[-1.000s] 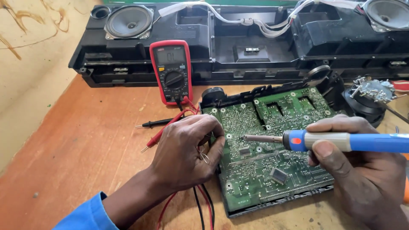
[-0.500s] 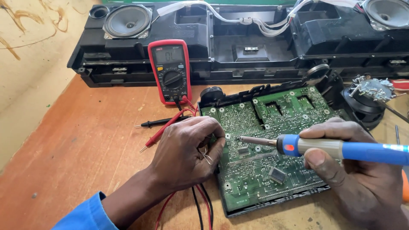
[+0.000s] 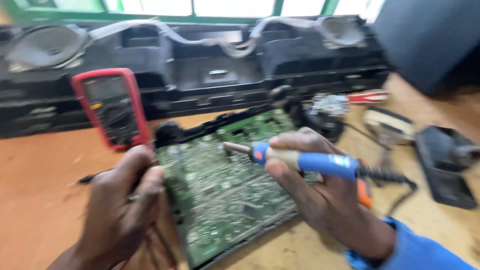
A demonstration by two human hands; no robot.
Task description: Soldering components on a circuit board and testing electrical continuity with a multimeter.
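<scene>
A green circuit board (image 3: 225,192) lies tilted on the wooden table (image 3: 40,200). My left hand (image 3: 122,210) rests on its left edge and grips it, over red and black test leads. My right hand (image 3: 320,192) holds a blue-handled soldering iron (image 3: 305,160) like a pen. The iron's tip points left and hovers just above the upper middle of the board. The picture is blurred by motion.
A red multimeter (image 3: 112,107) leans against a long black speaker housing (image 3: 200,75) across the back. At the right lie a dark stand or holder (image 3: 447,165), a small red-and-white tool (image 3: 367,96) and a coil of wire (image 3: 327,105).
The view has swung to the right, so the board and hands sit further left in the frame. The soldering iron tip stays over the upper part of the board. My left hand keeps its hold.
</scene>
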